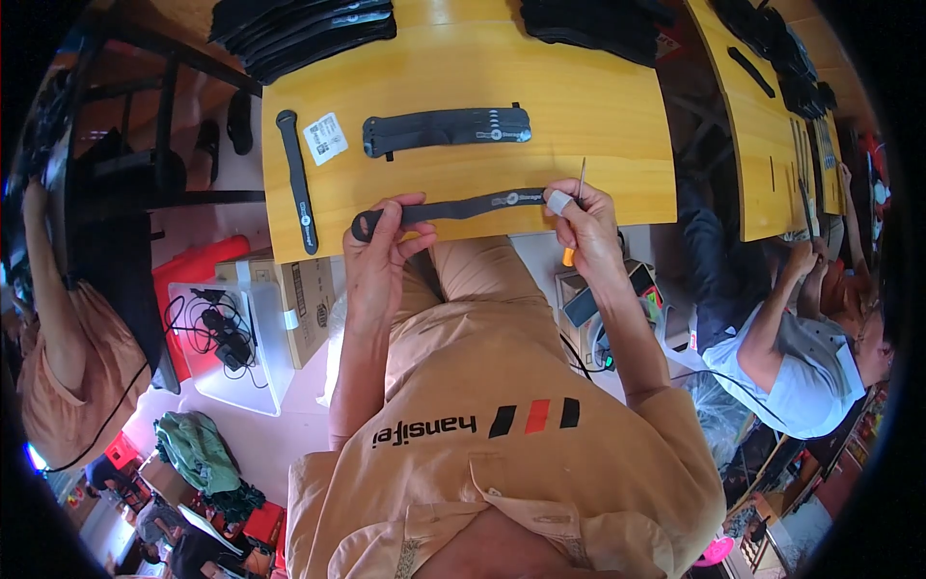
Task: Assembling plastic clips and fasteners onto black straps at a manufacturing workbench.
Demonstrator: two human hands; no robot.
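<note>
A black cable strap [463, 206] with pale printing is stretched between my two hands, just over the table's near edge. My left hand [389, 236] pinches it close to its rounded, slotted end. My right hand [590, 220] grips the other end, with a white wrap [558, 201] around the thumb. That same hand also holds a slim tool, its orange handle [568, 257] below the fingers and its thin metal tip [583, 174] above. Farther out on the table lies a neat bundle of black straps [447, 130].
On the yellow table [617, 145], a single black strap [297, 183] lies at left beside a white label [326, 138]. Stacks of black straps [309, 34] line the far edge. A clear bin [231, 338] with cables stands at lower left. A co-worker [801, 357] sits at right.
</note>
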